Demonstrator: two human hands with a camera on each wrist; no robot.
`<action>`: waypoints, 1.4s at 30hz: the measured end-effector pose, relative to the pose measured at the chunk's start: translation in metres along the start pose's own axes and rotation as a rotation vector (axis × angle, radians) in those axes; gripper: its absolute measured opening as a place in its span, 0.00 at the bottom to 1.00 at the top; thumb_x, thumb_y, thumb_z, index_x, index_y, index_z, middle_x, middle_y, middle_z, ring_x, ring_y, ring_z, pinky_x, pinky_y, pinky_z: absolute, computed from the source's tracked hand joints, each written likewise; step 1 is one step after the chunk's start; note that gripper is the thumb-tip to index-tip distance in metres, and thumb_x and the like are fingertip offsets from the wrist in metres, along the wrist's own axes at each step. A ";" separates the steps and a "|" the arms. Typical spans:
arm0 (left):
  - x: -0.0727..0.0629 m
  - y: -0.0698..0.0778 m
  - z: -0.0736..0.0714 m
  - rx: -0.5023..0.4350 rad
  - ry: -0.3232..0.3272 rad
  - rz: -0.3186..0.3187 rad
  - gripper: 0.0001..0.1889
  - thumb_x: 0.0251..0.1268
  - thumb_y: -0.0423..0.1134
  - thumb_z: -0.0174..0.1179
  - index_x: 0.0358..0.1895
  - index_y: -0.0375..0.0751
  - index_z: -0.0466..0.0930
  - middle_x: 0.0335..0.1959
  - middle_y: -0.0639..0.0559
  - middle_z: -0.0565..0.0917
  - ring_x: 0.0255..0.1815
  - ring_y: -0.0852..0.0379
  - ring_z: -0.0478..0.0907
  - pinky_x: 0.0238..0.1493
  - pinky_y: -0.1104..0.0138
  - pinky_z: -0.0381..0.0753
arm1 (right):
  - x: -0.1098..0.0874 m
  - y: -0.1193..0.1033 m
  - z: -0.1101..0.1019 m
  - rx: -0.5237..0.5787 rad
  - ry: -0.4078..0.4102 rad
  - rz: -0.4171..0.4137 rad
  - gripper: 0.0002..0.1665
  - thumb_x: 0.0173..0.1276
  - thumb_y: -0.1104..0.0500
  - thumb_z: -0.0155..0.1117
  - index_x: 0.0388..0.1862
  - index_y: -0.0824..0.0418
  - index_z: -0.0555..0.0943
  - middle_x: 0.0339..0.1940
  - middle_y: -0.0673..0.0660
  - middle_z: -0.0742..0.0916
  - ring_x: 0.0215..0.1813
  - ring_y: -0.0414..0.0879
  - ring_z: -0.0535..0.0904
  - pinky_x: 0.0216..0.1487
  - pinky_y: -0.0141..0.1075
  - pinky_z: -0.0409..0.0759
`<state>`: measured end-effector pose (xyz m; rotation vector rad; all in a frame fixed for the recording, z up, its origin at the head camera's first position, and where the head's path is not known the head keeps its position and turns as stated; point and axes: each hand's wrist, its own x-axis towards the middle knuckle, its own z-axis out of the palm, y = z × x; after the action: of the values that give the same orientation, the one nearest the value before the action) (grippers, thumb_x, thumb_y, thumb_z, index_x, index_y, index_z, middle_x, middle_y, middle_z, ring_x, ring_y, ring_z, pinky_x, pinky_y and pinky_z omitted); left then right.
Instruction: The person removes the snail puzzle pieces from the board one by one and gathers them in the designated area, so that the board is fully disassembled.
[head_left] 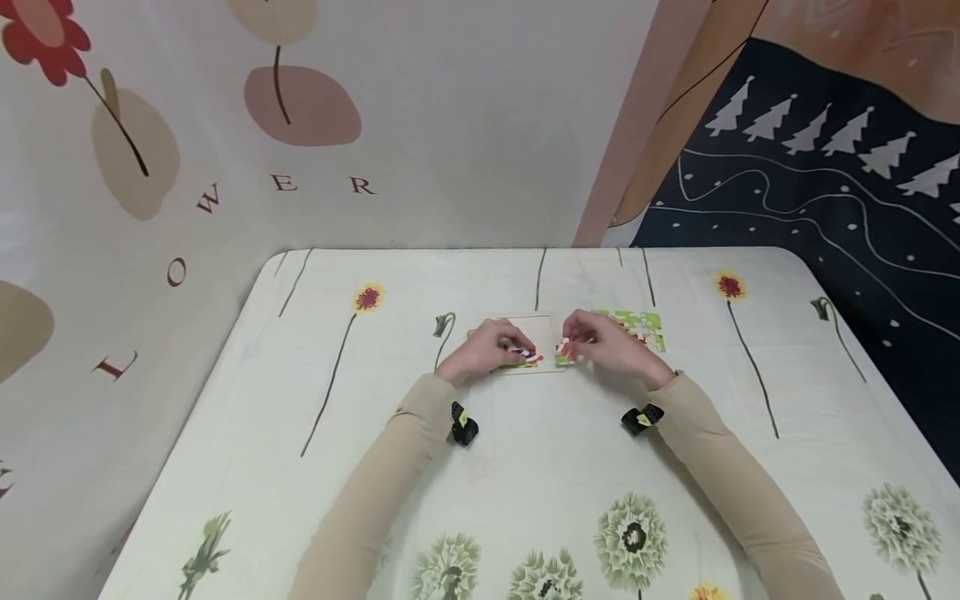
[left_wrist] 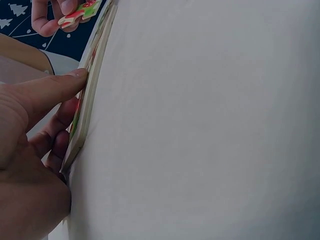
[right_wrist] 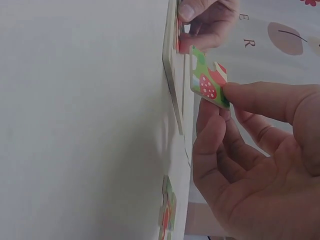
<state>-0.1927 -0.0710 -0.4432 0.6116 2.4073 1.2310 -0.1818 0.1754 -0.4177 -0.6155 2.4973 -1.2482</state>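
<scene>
My left hand (head_left: 489, 348) is over the light wooden puzzle board (head_left: 534, 327), thumb and bent fingers holding joined puzzle pieces (head_left: 531, 357) that lie in its near part. The left wrist view shows the thumb at the edge of the board (left_wrist: 90, 107), with the other fingers curled behind it. Just right of the board, my right hand (head_left: 611, 343) pinches one puzzle piece (right_wrist: 209, 82) between thumb and fingers. Green and red with a white-dotted patch, this piece is held tilted up in the right wrist view. The left fingers partly cover the joined pieces.
More green and red puzzle pieces (head_left: 648, 321) lie on the table right of the board, partly behind the right hand. A pale flower-print cloth (head_left: 525, 475) covers the table. Printed curtains (head_left: 465, 125) hang along its far side and left.
</scene>
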 end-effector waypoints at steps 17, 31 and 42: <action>0.000 -0.003 0.000 0.041 0.006 0.026 0.11 0.61 0.35 0.68 0.48 0.44 0.88 0.49 0.50 0.85 0.49 0.56 0.75 0.57 0.61 0.65 | -0.028 0.010 -0.024 -0.053 0.037 0.039 0.05 0.69 0.70 0.59 0.43 0.67 0.78 0.40 0.63 0.85 0.41 0.46 0.78 0.41 0.31 0.74; -0.001 -0.002 -0.002 0.048 0.002 0.039 0.12 0.61 0.34 0.68 0.49 0.43 0.88 0.49 0.49 0.86 0.52 0.56 0.75 0.58 0.63 0.66 | -0.048 0.021 -0.045 -0.095 0.064 0.090 0.06 0.71 0.68 0.59 0.46 0.68 0.77 0.41 0.63 0.84 0.40 0.44 0.77 0.40 0.30 0.74; -0.003 0.001 -0.002 0.008 -0.008 0.022 0.11 0.63 0.33 0.67 0.48 0.42 0.87 0.51 0.48 0.85 0.59 0.51 0.74 0.68 0.54 0.67 | -0.063 0.035 -0.055 -0.106 0.070 0.132 0.09 0.70 0.69 0.59 0.48 0.71 0.76 0.41 0.65 0.84 0.39 0.40 0.76 0.38 0.29 0.74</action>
<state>-0.1913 -0.0735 -0.4412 0.6462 2.4064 1.2264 -0.1594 0.2629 -0.4102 -0.4289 2.6283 -1.1140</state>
